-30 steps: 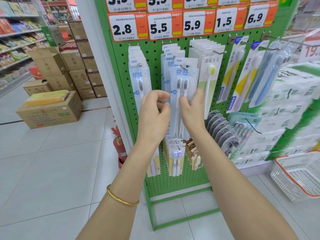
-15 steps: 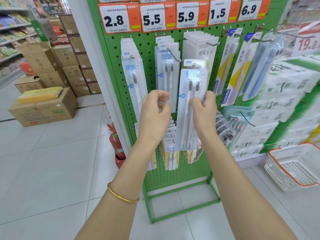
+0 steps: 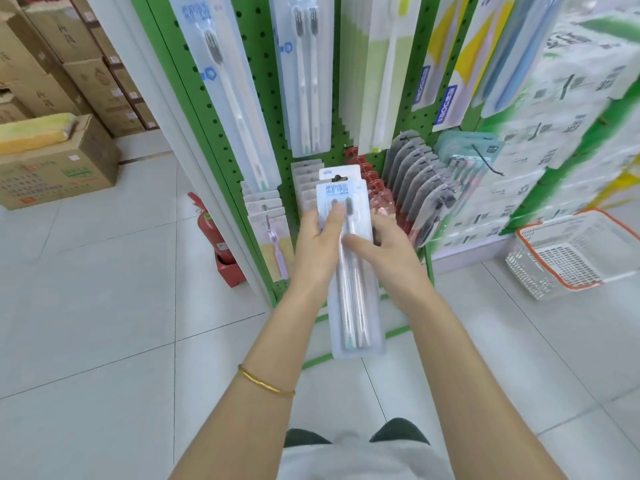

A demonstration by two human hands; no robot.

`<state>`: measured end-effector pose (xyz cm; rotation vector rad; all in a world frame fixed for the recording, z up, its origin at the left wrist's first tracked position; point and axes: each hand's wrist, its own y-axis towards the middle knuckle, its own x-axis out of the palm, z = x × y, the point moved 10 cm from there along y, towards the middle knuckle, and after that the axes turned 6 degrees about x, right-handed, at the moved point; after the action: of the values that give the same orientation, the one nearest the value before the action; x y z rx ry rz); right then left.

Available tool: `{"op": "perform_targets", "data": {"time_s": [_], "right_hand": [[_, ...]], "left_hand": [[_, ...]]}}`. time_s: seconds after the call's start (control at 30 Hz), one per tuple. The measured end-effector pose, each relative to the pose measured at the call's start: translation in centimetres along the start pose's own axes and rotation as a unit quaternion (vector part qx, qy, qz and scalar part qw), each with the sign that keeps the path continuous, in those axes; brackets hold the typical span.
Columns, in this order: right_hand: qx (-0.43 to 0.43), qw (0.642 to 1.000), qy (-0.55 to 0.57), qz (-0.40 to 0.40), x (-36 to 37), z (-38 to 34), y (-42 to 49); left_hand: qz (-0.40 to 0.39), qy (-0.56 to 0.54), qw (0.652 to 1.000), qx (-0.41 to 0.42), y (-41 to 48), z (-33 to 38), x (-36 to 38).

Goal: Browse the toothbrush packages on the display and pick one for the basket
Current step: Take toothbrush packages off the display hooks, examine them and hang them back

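Head view, looking down past two bare forearms. Holding one toothbrush package [image 3: 349, 271] off any hook, just in front of the green display [image 3: 252, 57], between both hands. Gripping its left edge with the left hand [image 3: 317, 244], thumb laid across the front by the two dark bristle heads. Pinching the right side with the right hand [image 3: 384, 251], thumb on the front, fingers out of sight behind.

Two brushes side by side under clear plastic, long axis running near to far, hang tab at the far end, handle tips nearest the body. Reads "NEW" in blue on the tab, with a row of blue Chinese characters beneath; smaller print not legible. Further right on the display, blue side labels in Latin capitals, too blurred to spell.

To the right on the floor, well apart from the package, a white basket [image 3: 530, 271] with an orange rim, mouth up. Judged nearer the right hand, so probably best to let go with the left, swing right and down, and lay the package along the basket's length. Might catch a wall if dropped in crosswise.
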<state>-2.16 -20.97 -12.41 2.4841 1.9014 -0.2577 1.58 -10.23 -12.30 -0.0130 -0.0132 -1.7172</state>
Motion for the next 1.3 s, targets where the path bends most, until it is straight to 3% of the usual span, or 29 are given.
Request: {"op": "perform_targets", "data": {"time_s": [0.13,0.27,0.47,0.77,0.97,1.13,1.3], "right_hand": [[0.067,0.995,0.062,-0.030,0.5,3.7,-0.8],[0.098,0.987,0.128,-0.006,0.7,5.4,-1.2],[0.118,0.983,0.138,0.005,0.7,6.1,-0.7],[0.128,0.966,0.204,0.094,-2.5,6.6,0.3],[0.111,0.955,0.216,0.168,-4.0,6.7,0.5],[0.103,0.952,0.218,0.189,-4.5,6.5,0.4],[0.117,0.942,0.255,0.183,-4.5,6.8,0.6]], "left_hand": [[0.017,-0.021,0.999,-0.036,0.0,-2.3,-0.5],[0.026,0.039,0.999,0.002,0.5,-2.3,-0.8],[-0.050,0.155,0.986,0.031,-0.3,-3.1,0.3],[-0.232,0.196,0.952,0.025,-4.4,-5.6,3.4],[-0.213,0.260,0.941,0.046,-4.0,-5.4,3.1],[-0.252,0.360,0.894,0.088,-4.5,-3.9,3.9],[-0.292,0.428,0.853,0.061,-4.6,-4.5,4.7]]}}
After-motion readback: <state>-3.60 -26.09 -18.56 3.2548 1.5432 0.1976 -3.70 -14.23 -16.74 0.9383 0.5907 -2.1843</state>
